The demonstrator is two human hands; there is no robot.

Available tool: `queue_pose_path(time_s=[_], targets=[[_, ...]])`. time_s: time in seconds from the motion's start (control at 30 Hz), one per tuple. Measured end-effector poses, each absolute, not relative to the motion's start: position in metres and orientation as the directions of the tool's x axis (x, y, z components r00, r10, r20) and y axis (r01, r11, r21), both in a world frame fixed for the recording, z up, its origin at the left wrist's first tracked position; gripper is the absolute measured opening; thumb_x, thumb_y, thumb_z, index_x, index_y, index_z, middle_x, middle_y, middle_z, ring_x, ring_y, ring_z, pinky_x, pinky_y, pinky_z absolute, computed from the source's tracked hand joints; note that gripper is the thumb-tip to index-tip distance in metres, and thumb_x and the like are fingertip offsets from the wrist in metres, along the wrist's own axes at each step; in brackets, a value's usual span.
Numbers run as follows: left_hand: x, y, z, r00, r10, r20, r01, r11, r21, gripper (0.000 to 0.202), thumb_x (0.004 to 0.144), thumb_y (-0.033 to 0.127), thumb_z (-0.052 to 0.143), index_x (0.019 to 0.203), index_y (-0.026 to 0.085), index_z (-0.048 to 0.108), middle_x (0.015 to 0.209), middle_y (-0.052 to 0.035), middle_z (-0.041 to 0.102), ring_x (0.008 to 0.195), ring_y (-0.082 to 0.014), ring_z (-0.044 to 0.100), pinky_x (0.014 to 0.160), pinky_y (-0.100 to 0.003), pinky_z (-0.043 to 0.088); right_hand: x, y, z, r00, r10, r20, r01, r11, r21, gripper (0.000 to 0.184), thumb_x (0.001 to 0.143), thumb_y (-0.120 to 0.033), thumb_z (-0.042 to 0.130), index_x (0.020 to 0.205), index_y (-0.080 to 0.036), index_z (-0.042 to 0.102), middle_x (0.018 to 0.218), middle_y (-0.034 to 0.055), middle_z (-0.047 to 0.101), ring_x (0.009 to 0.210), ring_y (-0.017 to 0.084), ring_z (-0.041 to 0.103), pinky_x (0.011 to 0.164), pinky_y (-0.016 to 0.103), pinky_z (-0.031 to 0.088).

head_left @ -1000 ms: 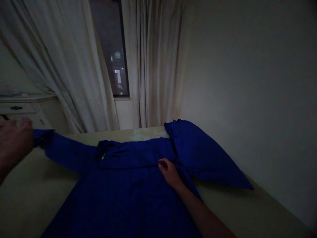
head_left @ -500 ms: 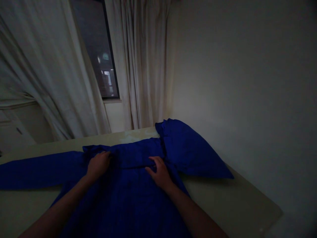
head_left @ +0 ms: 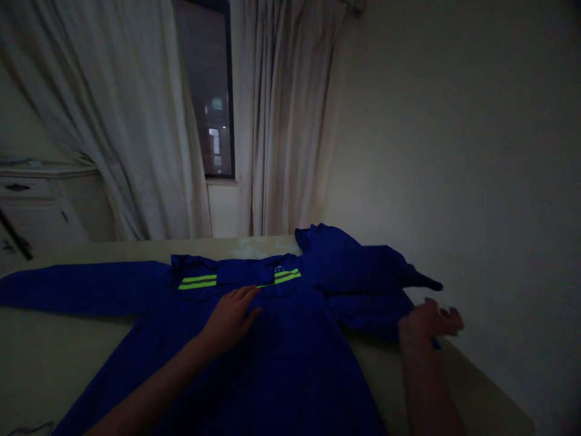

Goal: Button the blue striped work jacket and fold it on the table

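Note:
A dark blue long-sleeved jacket [head_left: 290,345] lies spread on a pale table [head_left: 54,363], its top end away from me. Two stretches of yellow-green stripes [head_left: 197,281] cross its upper part, with a blue flap between them. My left hand [head_left: 231,315] rests palm down on the cloth just below this flap, fingers stretched out. The left sleeve [head_left: 82,287] runs flat to the left. On the right, the other sleeve [head_left: 363,266] is bunched and partly raised. My right hand [head_left: 431,318] is beside its end, fingers loosely bent and apart, gripping nothing visible.
A wall [head_left: 476,181] closes off the right side, close to the table's corner. Beyond the far edge hang long curtains [head_left: 285,121] around a dark window [head_left: 209,91]. A cabinet [head_left: 36,200] stands at the far left. Something thin and cord-like [head_left: 34,430] shows at bottom left.
My right hand has moved right, from the jacket's upper part to beside the right sleeve, which has shifted and lifted. My left hand has moved right and opened. The yellow-green stripes now show.

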State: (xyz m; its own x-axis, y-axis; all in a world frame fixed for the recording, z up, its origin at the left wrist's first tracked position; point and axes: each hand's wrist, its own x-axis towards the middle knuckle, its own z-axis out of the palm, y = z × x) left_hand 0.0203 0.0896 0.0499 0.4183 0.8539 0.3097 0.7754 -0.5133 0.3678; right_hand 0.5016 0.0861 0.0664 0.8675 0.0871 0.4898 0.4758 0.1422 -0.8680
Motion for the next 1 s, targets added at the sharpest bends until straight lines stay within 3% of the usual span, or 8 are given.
queue_pose_path(time_s=[0.1, 0.23, 0.37, 0.5, 0.6, 0.7, 0.87, 1.0], targets=[[-0.016, 0.102, 0.003, 0.237, 0.938, 0.254, 0.931, -0.294, 0.218, 0.055, 0.099, 0.048, 0.050, 0.146, 0.021, 0.058, 0.157, -0.0128, 0.052, 0.144, -0.0361, 0.047, 0.120, -0.058, 0.034, 0.458, 0.094, 0.076, 0.844, 0.008, 0.536, 0.521, 0.219, -0.825, 0.042, 0.092, -0.035, 0.053, 0.131, -0.022, 0.050, 0.124, 0.0149, 0.056, 0.107, 0.029, 0.061, 0.087, 0.048, 0.055], [-0.025, 0.099, -0.014, 0.180, 0.957, 0.227, 0.950, -0.229, 0.211, 0.060, 0.101, 0.053, 0.041, 0.148, 0.020, 0.057, 0.160, -0.0113, 0.049, 0.148, -0.0330, 0.043, 0.122, -0.053, 0.032, 0.321, 0.139, 0.091, 0.105, 0.800, 0.591, 0.631, 0.406, -0.661, 0.038, 0.101, -0.045, 0.045, 0.123, -0.018, 0.061, 0.105, 0.0096, 0.068, 0.088, 0.022, 0.067, 0.082, 0.038, 0.056], [-0.023, 0.096, -0.007, 0.190, 0.954, 0.232, 0.934, -0.248, 0.258, 0.057, 0.101, 0.051, 0.043, 0.146, 0.020, 0.058, 0.158, -0.0109, 0.051, 0.147, -0.0311, 0.044, 0.122, -0.050, 0.032, 0.210, 0.184, 0.069, -0.428, 0.859, 0.282, 0.764, 0.510, -0.396, 0.054, 0.088, -0.044, 0.074, 0.132, -0.016, 0.062, 0.133, 0.0165, 0.065, 0.122, 0.030, 0.061, 0.105, 0.042, 0.048], [-0.025, 0.094, -0.003, 0.186, 0.956, 0.228, 0.921, -0.251, 0.298, 0.053, 0.101, 0.046, 0.045, 0.144, 0.019, 0.060, 0.156, -0.0107, 0.053, 0.146, -0.0308, 0.045, 0.122, -0.050, 0.032, 0.159, 0.209, 0.040, -0.460, 0.878, 0.132, 0.886, 0.464, 0.000, 0.049, 0.098, -0.041, 0.062, 0.140, -0.015, 0.058, 0.140, 0.0195, 0.058, 0.128, 0.032, 0.058, 0.105, 0.044, 0.047], [-0.023, 0.092, -0.001, 0.168, 0.956, 0.242, 0.918, -0.241, 0.315, 0.051, 0.100, 0.044, 0.047, 0.142, 0.019, 0.061, 0.156, -0.0112, 0.054, 0.145, -0.0317, 0.046, 0.122, -0.051, 0.033, 0.143, 0.230, 0.045, -0.456, 0.884, 0.104, 0.889, 0.448, 0.098, 0.028, 0.100, -0.029, 0.056, 0.123, -0.017, 0.067, 0.134, 0.0169, 0.062, 0.113, 0.028, 0.067, 0.097, 0.038, 0.050], [-0.022, 0.092, -0.001, 0.153, 0.955, 0.254, 0.912, -0.236, 0.337, 0.048, 0.099, 0.043, 0.048, 0.139, 0.021, 0.062, 0.154, -0.0113, 0.055, 0.144, -0.0324, 0.046, 0.122, -0.052, 0.032, 0.134, 0.262, 0.077, -0.448, 0.888, 0.106, 0.893, 0.438, 0.103, 0.021, 0.097, -0.019, 0.057, 0.115, -0.019, 0.068, 0.125, 0.0139, 0.067, 0.105, 0.026, 0.070, 0.091, 0.035, 0.051], [-0.024, 0.093, -0.003, 0.160, 0.951, 0.264, 0.888, -0.256, 0.383, 0.046, 0.099, 0.044, 0.049, 0.137, 0.021, 0.063, 0.153, -0.0123, 0.056, 0.143, -0.0346, 0.047, 0.120, -0.055, 0.034, 0.122, 0.307, 0.133, -0.133, 0.902, 0.410, 0.984, 0.169, -0.054, 0.047, 0.104, -0.014, 0.029, 0.150, -0.009, 0.040, 0.143, 0.0282, 0.052, 0.114, 0.031, 0.065, 0.092, 0.042, 0.049], [-0.023, 0.093, -0.002, 0.158, 0.946, 0.283, 0.885, -0.263, 0.383, 0.045, 0.099, 0.043, 0.049, 0.135, 0.020, 0.063, 0.152, -0.0136, 0.056, 0.142, -0.0351, 0.047, 0.120, -0.056, 0.033, 0.114, 0.291, 0.114, -0.372, 0.804, 0.464, 0.877, 0.468, -0.107, 0.035, 0.104, -0.023, 0.041, 0.135, -0.015, 0.055, 0.129, 0.0162, 0.065, 0.112, 0.025, 0.063, 0.095, 0.033, 0.046]])
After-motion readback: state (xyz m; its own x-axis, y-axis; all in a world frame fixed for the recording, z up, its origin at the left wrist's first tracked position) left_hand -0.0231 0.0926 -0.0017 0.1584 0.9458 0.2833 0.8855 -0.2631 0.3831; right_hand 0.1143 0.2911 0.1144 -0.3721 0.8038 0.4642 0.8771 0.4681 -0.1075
